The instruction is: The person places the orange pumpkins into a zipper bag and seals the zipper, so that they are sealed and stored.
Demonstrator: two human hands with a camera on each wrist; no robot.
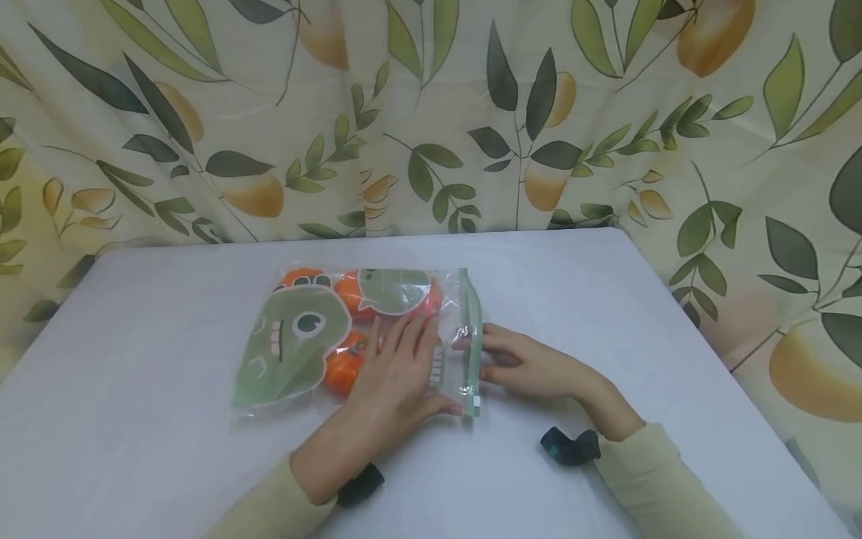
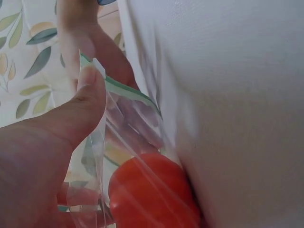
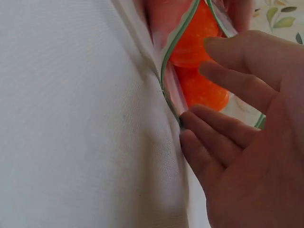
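A clear zip bag [image 1: 310, 352] with green cartoon creature prints lies flat on the white table. Inside are several round orange-red pieces of produce [image 1: 345, 368]; their exact kind is unclear through the plastic. My left hand [image 1: 397, 367] rests on top of the bag with fingers extended, its thumb [image 2: 90, 90] by the slider corner of the mouth. At the bag's right end my right hand [image 1: 532, 363] reaches to the green zip edge [image 1: 474, 337]. In the right wrist view the mouth gapes, and the loosely bent right fingers [image 3: 209, 137] are at its rim.
White cloth covers the table [image 1: 168, 464]. Behind it hangs a curtain [image 1: 431, 112] printed with leaves and fruit. A black device [image 1: 571, 446] is worn at the right wrist, another [image 1: 361, 485] at the left.
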